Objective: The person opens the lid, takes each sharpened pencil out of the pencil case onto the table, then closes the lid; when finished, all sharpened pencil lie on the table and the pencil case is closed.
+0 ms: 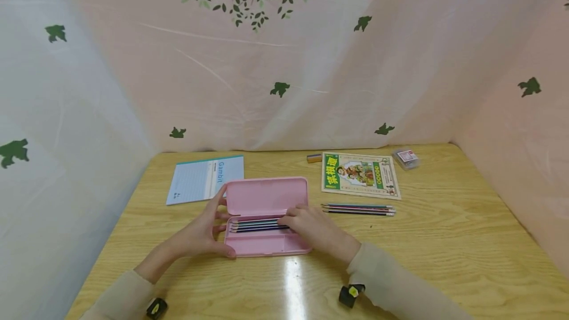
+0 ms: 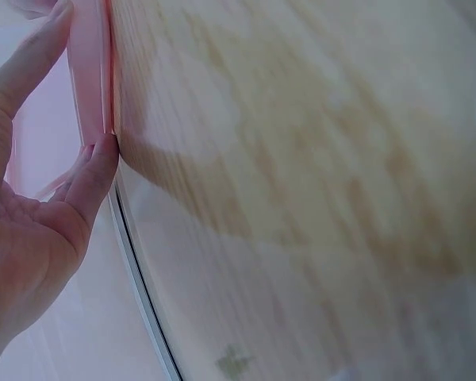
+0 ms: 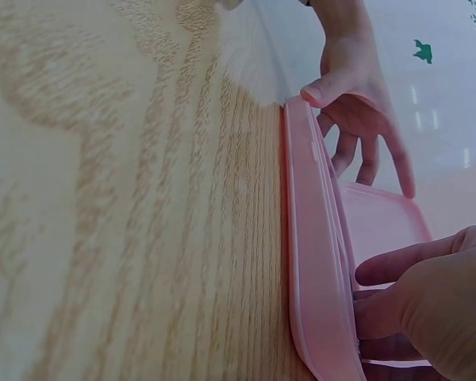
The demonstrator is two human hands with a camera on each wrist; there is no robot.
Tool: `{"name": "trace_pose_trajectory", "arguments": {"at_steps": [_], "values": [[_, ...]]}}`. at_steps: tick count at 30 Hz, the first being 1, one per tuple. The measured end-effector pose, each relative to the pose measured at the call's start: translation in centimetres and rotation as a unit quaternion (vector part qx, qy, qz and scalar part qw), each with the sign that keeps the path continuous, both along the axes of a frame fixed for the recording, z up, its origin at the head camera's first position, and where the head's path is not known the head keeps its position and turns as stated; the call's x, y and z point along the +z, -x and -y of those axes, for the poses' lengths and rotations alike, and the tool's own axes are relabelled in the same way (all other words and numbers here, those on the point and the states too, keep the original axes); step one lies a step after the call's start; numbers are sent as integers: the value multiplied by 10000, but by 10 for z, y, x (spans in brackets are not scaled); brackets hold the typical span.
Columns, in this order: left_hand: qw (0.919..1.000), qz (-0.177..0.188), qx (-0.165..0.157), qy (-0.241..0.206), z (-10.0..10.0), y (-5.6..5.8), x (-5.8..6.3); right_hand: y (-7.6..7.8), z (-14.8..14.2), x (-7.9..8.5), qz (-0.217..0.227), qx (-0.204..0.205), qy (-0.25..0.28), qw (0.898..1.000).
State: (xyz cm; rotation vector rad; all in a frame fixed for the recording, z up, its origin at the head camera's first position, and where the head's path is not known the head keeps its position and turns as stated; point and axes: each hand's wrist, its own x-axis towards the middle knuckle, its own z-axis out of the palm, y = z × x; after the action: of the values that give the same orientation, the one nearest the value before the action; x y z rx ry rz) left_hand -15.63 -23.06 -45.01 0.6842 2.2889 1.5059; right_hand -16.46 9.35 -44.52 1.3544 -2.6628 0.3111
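Observation:
An open pink pencil case [image 1: 255,246] lies on the table, its lid [image 1: 266,196] tipped back. Several dark pencils [image 1: 255,228] lie side by side in its long rear compartment, points to the left. My left hand [image 1: 202,231] holds the case's left end, thumb at the front corner and fingers spread along the side and back. The fingers of my right hand [image 1: 315,228] reach into the case and grip the pencils near their right ends; the fingertips are partly hidden. In the right wrist view, the left hand [image 3: 353,95] spans the far end of the case [image 3: 313,230].
Several more pencils [image 1: 359,209] lie right of the case. Behind them are a green-framed picture booklet [image 1: 360,174], a small orange-and-dark block [image 1: 314,158] and a small clear box [image 1: 407,159]. A blue notebook [image 1: 195,179] lies back left. A printed curtain [image 1: 284,63] hangs behind the table.

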Motion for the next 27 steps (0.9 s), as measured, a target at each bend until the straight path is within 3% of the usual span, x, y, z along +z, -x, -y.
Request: {"name": "trace_pose_trajectory", "arguments": {"at_steps": [6,27], "values": [[10000,9,-3,51,1,-1,0,-1,1,1,132,-19,-10,9999],[9998,-134,4,110,0,-1,2,-2,-6,8,-94,-5,37,9999]]}}
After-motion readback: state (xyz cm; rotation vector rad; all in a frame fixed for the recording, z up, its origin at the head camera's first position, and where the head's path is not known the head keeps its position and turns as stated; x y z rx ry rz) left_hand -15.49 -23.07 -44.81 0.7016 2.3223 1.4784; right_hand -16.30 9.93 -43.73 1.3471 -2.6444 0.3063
